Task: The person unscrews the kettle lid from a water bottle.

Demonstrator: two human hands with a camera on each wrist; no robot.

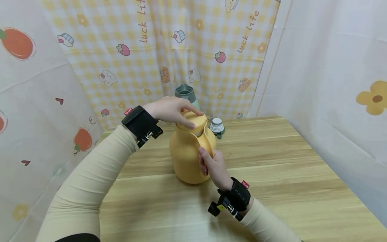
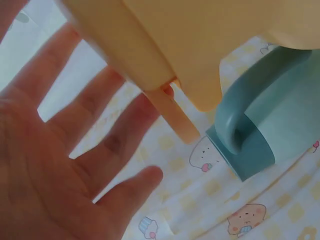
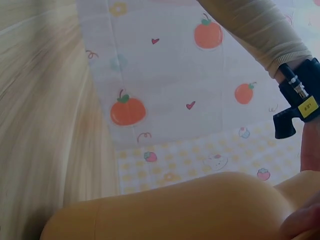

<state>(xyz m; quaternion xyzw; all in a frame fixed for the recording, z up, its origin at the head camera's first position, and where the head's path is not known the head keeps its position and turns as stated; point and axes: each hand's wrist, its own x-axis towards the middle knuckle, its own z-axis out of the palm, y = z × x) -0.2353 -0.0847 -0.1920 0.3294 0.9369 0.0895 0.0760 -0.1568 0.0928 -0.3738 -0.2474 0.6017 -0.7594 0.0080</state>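
Observation:
A yellow vacuum jug (image 1: 188,158) stands upright on the table, its round lid (image 1: 196,121) seated in the top. My left hand (image 1: 173,110) lies over that lid. In the left wrist view its fingers (image 2: 95,102) are spread and fairly straight, with some tips at the yellow rim and the little finger apart from it. My right hand (image 1: 215,166) grips the jug's handle (image 1: 207,143), thumb up along it. The right wrist view shows the jug's side (image 3: 190,212) large, with part of the right hand at the lower right corner.
Behind the yellow jug stands a green jug (image 1: 185,92) with an uncovered mouth. A white and grey-green stopper (image 1: 217,127) sits on the wooden table (image 1: 272,168) to the right. Patterned curtains (image 1: 193,43) hang at the back and both sides.

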